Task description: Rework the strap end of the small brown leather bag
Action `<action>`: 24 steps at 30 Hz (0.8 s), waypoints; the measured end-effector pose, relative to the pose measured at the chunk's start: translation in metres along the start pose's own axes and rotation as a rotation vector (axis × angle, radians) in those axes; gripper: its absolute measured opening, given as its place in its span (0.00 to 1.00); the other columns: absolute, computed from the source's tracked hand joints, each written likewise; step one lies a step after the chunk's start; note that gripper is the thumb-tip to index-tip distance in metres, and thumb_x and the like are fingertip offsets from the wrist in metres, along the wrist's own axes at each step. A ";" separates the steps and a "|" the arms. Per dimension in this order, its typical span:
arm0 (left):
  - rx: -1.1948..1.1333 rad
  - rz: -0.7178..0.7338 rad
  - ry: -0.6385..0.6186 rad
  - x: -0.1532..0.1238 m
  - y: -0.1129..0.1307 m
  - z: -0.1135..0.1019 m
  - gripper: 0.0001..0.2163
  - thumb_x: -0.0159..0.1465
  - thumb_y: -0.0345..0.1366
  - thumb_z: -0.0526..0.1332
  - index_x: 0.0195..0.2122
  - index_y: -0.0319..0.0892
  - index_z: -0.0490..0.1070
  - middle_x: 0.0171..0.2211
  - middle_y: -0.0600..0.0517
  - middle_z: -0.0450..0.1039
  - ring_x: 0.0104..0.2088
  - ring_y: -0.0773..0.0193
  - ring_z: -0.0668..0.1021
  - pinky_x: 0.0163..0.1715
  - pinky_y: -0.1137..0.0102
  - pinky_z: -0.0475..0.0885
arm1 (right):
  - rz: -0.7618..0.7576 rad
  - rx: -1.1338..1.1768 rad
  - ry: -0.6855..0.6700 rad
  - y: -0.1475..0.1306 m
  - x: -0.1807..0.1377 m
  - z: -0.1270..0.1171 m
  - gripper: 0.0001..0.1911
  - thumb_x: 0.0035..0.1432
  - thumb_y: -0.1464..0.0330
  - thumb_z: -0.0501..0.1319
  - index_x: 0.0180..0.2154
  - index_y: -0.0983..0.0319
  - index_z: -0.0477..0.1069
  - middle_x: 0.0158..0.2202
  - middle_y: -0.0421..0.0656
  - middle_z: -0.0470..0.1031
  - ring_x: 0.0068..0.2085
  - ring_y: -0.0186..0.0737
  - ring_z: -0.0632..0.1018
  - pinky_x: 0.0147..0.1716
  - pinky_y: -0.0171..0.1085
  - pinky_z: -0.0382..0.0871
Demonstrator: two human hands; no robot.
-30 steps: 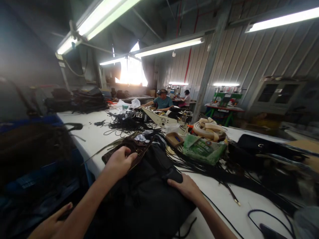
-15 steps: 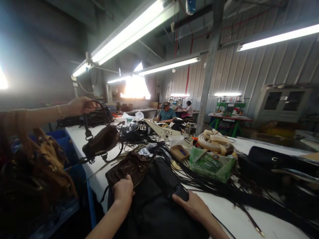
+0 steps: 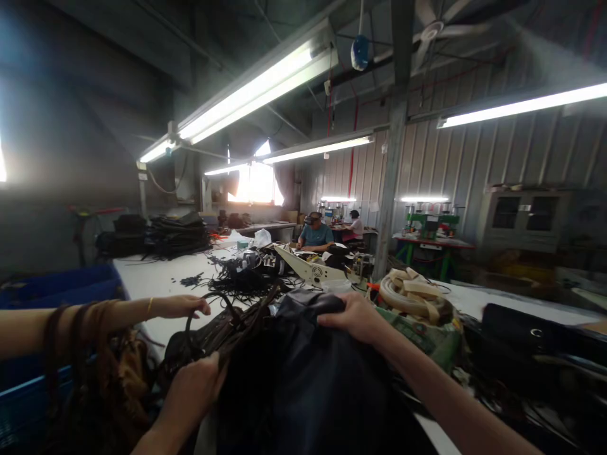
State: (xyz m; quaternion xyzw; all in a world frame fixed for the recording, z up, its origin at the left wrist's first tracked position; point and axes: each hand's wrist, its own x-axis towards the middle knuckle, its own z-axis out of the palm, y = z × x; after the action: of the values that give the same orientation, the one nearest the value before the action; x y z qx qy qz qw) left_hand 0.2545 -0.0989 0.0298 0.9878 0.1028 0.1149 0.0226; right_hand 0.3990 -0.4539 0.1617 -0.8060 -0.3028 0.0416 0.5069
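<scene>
Dark cloth of a large black bag [image 3: 308, 373] fills the space in front of me. Up at its top edge, my right hand [image 3: 353, 319] is closed on the fabric and lifts it. Lower on the left side, my left hand [image 3: 194, 382] is closed at the bag's edge; its fingertips are partly hidden. Just beyond it lies a dark brown handbag [image 3: 237, 332] with straps. A co-worker's hand [image 3: 183, 306] reaches in from the left and holds a dark strap handle [image 3: 190, 328]. Brown bags [image 3: 133, 373] hang by their straps from that person's forearm.
A white table [image 3: 161, 278] carries a heap of black straps [image 3: 251, 275] and stacked dark bags [image 3: 175, 234]. Right of me are a green bag of rolled webbing [image 3: 412, 297] and a black bag with a metal ring [image 3: 516, 341]. Blue crates [image 3: 61, 284] stand left. A person [image 3: 315, 234] sits beyond.
My right hand has risen, pulling the black bag's fabric up. My left hand has moved down and left. The co-worker's hand has lowered its dark bag from the air toward the table.
</scene>
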 end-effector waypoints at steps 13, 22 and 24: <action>-0.951 -0.275 0.251 0.043 -0.141 -0.005 0.11 0.66 0.53 0.66 0.37 0.55 0.82 0.27 0.47 0.83 0.38 0.37 0.90 0.28 0.57 0.84 | -0.396 -0.221 0.206 -0.085 0.190 -0.078 0.25 0.48 0.53 0.82 0.42 0.63 0.89 0.38 0.46 0.89 0.36 0.47 0.86 0.35 0.39 0.82; -1.471 -0.446 0.021 0.115 -0.241 -0.028 0.27 0.73 0.57 0.56 0.25 0.48 0.84 0.27 0.46 0.86 0.27 0.50 0.89 0.20 0.69 0.78 | -0.084 -0.443 0.399 0.013 0.293 -0.022 0.19 0.71 0.55 0.71 0.50 0.64 0.82 0.50 0.47 0.85 0.50 0.49 0.85 0.54 0.51 0.82; -1.343 -0.399 -0.101 0.089 -0.239 -0.022 0.27 0.72 0.56 0.56 0.24 0.48 0.83 0.27 0.45 0.86 0.28 0.44 0.89 0.21 0.63 0.80 | 0.011 -0.487 0.381 0.039 0.292 0.004 0.17 0.73 0.58 0.70 0.53 0.63 0.80 0.55 0.48 0.82 0.55 0.51 0.83 0.58 0.55 0.79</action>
State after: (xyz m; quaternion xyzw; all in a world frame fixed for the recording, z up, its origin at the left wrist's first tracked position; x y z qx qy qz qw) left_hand 0.2872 0.1540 0.0543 0.7264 0.1879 0.1012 0.6533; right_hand 0.6523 -0.3075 0.1972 -0.8987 -0.1990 -0.1811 0.3464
